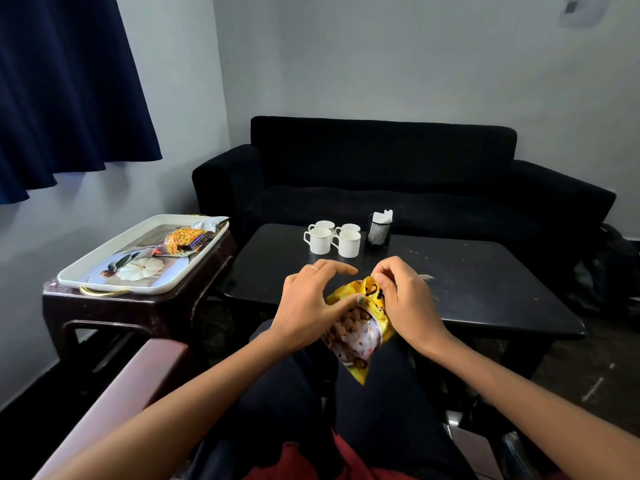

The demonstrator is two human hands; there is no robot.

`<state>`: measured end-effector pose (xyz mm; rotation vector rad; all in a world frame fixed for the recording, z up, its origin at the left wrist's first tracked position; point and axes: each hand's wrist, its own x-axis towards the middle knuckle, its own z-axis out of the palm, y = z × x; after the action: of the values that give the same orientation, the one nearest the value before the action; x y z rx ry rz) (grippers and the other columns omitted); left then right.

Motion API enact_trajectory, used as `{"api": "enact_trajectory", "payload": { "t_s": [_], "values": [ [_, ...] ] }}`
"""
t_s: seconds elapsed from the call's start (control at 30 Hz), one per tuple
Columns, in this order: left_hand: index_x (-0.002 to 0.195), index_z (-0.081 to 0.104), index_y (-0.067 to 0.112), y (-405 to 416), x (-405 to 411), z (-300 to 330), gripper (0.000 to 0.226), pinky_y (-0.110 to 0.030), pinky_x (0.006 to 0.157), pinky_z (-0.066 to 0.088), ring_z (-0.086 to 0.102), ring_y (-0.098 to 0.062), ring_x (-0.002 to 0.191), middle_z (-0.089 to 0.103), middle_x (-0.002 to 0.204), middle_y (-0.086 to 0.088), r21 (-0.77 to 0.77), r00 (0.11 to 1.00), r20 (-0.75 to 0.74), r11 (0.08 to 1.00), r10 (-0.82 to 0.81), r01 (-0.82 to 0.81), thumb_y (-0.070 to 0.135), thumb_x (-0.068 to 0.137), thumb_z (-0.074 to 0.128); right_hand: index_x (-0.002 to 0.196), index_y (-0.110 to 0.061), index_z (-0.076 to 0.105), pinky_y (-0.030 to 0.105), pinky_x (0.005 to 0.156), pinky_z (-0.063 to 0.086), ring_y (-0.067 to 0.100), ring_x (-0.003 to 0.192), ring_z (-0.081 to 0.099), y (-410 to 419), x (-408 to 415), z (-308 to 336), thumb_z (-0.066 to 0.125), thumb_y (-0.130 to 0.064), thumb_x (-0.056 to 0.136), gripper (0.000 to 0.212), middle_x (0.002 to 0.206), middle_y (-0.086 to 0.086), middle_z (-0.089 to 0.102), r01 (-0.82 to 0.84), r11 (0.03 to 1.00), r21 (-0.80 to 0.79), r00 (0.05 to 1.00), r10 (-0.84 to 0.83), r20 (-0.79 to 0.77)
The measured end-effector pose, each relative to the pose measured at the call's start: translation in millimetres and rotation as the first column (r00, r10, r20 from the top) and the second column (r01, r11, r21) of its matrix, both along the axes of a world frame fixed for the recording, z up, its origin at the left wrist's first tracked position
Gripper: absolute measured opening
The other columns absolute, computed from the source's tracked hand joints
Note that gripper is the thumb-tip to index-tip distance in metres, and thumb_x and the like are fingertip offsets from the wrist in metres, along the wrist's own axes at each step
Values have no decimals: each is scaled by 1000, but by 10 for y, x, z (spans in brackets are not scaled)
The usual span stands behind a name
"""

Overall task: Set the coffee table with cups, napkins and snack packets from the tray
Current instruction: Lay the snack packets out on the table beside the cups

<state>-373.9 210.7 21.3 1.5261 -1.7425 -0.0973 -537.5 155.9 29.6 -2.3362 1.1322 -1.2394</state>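
A yellow snack packet (358, 336) of brown round snacks hangs over my lap at the near edge of the black coffee table (485, 271). My left hand (308, 306) grips its left side with the thumb across the front. My right hand (403, 296) pinches its top edge. Several white cups (334, 239) stand grouped at the table's far side, beside a black mesh holder with white napkins (380, 228). On the white tray (104, 261) at the left lies an orange snack packet (183, 240).
The tray rests on a dark side table (121, 313) left of the coffee table. A black sofa (381, 168) stands behind. A blue curtain (62, 88) hangs at the upper left. A chair armrest (138, 382) is by my left arm.
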Motion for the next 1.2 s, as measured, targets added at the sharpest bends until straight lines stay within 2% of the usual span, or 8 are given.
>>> {"api": "enact_trajectory", "payload": {
  "t_s": [0.17, 0.37, 0.47, 0.6, 0.8, 0.93, 1.07, 1.2],
  "values": [
    [88, 68, 38, 15, -65, 21, 21, -33, 94, 36, 53, 2, 92, 67, 90, 21, -102, 991, 63, 988, 119, -112, 56, 81, 61, 86, -11, 57, 31, 70, 44, 19, 80, 55, 101, 39, -1, 53, -7, 91, 8, 83, -1, 61, -56, 977, -206, 981, 16, -191],
    [92, 71, 33, 22, -109, 74, 16, -34, 94, 37, 56, -5, 92, 69, 88, 14, -145, 967, 180, 978, 178, -153, 40, 85, 59, 88, -12, 57, 35, 68, 45, 19, 78, 57, 80, 29, 2, 52, -5, 91, 9, 85, 0, 62, -79, 958, -275, 961, 0, -276],
    [95, 72, 25, 9, -101, 124, 18, -31, 81, 44, 57, -11, 90, 69, 88, 8, -156, 971, 208, 984, 122, -90, 33, 88, 58, 87, -11, 56, 33, 63, 41, 20, 73, 57, 68, 14, 25, 51, -5, 91, 10, 82, 1, 62, -76, 944, -322, 957, -22, -291],
    [98, 69, 17, 19, -69, 172, 17, -29, 71, 43, 58, -15, 83, 69, 85, 2, -205, 974, 211, 978, 84, -40, 27, 92, 56, 88, -10, 57, 28, 64, 33, 12, 69, 46, 68, 19, 54, 51, -5, 92, 8, 79, 3, 63, -41, 962, -269, 983, -10, -184],
    [96, 69, 20, 24, -5, 176, 17, -33, 71, 45, 60, -13, 74, 70, 81, 6, -270, 967, 239, 963, 88, -21, 27, 95, 54, 97, -13, 61, 28, 71, 48, 12, 83, 58, 52, -8, 90, 58, -20, 91, 9, 89, -4, 65, -133, 987, -88, 989, 126, -81],
    [94, 63, 23, 3, -1, 155, 8, -30, 71, 41, 57, -9, 71, 67, 75, 12, -319, 976, 201, 948, 83, -15, 28, 94, 57, 93, -11, 66, 22, 72, 49, 10, 82, 60, 53, -1, 121, 66, -21, 86, 12, 87, -3, 66, -178, 984, -7, 983, 178, -40],
    [104, 48, 36, -20, -8, 162, 28, -14, 75, 43, 54, 2, 87, 61, 85, 22, -114, 995, -55, 991, -77, 71, 53, 84, 58, 83, -5, 64, 20, 68, 48, 14, 77, 61, 51, 9, 130, 65, -7, 85, 3, 80, 1, 64, -148, 989, 4, 988, 147, 55],
    [106, 60, 37, -40, 31, 119, 37, -25, 82, 55, 64, 2, 91, 69, 97, 17, 168, 967, -193, 965, -169, 202, 58, 76, 64, 82, -9, 62, 22, 67, 48, 13, 75, 61, 31, -8, 128, 61, -7, 87, 6, 77, -1, 64, -121, 993, 8, 986, 119, 119]
  ]
}}
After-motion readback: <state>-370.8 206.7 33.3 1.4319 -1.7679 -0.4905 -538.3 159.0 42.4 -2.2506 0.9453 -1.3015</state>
